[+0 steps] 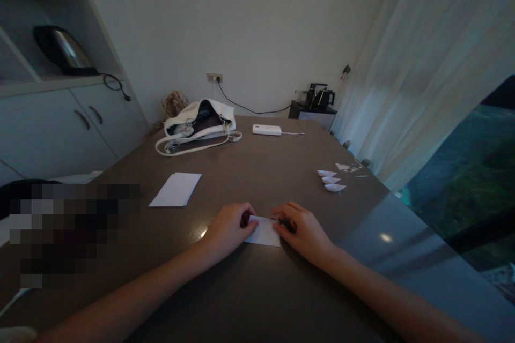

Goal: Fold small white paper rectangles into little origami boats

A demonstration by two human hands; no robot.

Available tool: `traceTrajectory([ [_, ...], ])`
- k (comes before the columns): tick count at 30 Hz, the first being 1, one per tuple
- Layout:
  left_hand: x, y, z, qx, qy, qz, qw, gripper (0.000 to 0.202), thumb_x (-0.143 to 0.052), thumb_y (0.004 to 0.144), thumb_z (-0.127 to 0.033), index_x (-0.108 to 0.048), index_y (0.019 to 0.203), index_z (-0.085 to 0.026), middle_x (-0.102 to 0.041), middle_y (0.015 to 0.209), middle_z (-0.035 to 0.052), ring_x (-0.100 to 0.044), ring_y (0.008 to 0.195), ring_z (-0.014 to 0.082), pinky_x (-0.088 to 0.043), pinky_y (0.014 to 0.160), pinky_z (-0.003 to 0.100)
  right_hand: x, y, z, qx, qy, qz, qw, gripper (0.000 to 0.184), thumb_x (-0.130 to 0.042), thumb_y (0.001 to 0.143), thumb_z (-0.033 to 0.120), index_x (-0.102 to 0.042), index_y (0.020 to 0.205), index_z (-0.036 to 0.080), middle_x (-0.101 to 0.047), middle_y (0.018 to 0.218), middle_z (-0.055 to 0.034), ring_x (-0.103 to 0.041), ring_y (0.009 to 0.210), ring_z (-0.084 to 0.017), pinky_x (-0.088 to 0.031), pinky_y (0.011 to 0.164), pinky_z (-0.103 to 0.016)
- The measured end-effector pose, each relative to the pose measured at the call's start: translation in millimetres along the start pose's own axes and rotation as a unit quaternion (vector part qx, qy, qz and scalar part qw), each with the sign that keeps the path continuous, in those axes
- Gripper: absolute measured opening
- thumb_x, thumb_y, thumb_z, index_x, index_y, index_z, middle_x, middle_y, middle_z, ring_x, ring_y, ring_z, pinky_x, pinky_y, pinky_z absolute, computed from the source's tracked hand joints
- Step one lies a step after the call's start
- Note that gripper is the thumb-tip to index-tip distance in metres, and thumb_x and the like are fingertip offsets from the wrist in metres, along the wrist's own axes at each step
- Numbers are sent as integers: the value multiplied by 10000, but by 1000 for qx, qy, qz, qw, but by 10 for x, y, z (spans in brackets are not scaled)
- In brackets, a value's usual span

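A white piece of paper [263, 233], apparently folded, lies near the table's front between my two hands. My left hand [231, 225] pinches its upper left corner, thumb on top and fingers curled behind. At the upper right corner my right hand [303, 228] grips the same paper between thumb and fingers. Some of the fingers on both hands are hidden behind the thumbs. Beyond my right hand stand three small folded paper boats [332, 180] in a row. To the left lies a stack of white paper sheets [176, 189].
A white handbag [201, 123] and a white power bank [266, 129] with a short cable rest at the table's far side. Torn paper scraps [349, 169] lie near the right edge. A kettle [66, 51] sits on the left shelf; a curtain [386, 64] hangs at right.
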State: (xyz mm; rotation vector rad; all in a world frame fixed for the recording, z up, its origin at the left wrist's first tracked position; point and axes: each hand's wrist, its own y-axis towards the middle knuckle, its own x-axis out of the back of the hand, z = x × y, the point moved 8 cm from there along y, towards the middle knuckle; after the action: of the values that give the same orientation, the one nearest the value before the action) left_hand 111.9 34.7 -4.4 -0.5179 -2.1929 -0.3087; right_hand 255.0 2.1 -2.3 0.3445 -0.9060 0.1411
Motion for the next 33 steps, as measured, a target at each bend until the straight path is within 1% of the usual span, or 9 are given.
traceTrajectory([
  [3,-1,-4,10,-9,8,-16,1000,120,-584,771,-261,-622,839,-170,-632,726,22,-578,670,164,-389,587,248,-28,-22,95,53,-20,-3,998,190,-548,843,142,-642,999,195,-594,972,-55,-560,829,-153,-444,720,-258],
  [7,8,-3,54,6,-22,-22,999,119,-604,761,-252,-610,840,-163,-632,702,14,-584,645,159,-397,582,247,-91,-45,216,118,-63,29,991,242,-464,904,139,-660,1041,181,-638,981,-72,-537,930,-186,-443,833,-304],
  [13,46,-6,25,10,-35,-23,999,68,-609,767,-223,-625,801,-166,-636,699,9,-584,650,151,-416,594,240,-111,-56,288,127,-145,57,980,284,-466,893,119,-651,1102,171,-636,1008,-85,-519,922,-209,-460,816,-315],
  [18,49,-25,-97,-36,-2,-19,999,47,-630,755,-187,-656,780,-157,-634,727,21,-581,688,160,-421,625,248,-149,-68,302,121,-181,75,973,338,-461,876,91,-614,1172,150,-617,1035,-108,-522,925,-222,-463,824,-333],
  [23,31,-42,-106,-64,-44,7,997,82,-624,757,-161,-668,826,-158,-649,792,24,-595,726,146,-447,666,237,-117,-58,233,99,-120,53,986,316,-454,889,107,-621,1149,175,-607,1039,-95,-523,963,-205,-449,857,-322],
  [27,20,-33,-50,-42,-81,9,996,97,-610,757,-165,-657,842,-176,-653,734,1,-593,681,143,-447,629,238,-33,-22,116,53,-50,12,997,213,-545,851,156,-657,1031,160,-621,974,-84,-546,924,-200,-445,821,-318],
  [29,21,-12,-10,-32,-139,-4,990,99,-602,763,-176,-641,854,-167,-657,756,12,-607,706,151,-462,651,251,-6,-6,85,41,-8,12,999,139,-562,838,176,-670,920,147,-634,890,-73,-565,850,-191,-449,754,-300],
  [31,0,21,38,-25,-222,-2,975,118,-613,759,-196,-620,868,-150,-659,807,35,-622,751,164,-480,689,273,20,6,81,39,43,23,998,160,-513,864,185,-667,857,141,-640,808,-61,-574,765,-174,-445,686,-279],
  [33,-40,55,84,-14,-301,18,953,159,-635,743,-209,-601,882,-140,-660,847,52,-632,786,177,-488,710,290,49,6,112,55,113,39,991,233,-436,886,147,-660,947,148,-660,850,-61,-592,779,-166,-448,692,-271],
])
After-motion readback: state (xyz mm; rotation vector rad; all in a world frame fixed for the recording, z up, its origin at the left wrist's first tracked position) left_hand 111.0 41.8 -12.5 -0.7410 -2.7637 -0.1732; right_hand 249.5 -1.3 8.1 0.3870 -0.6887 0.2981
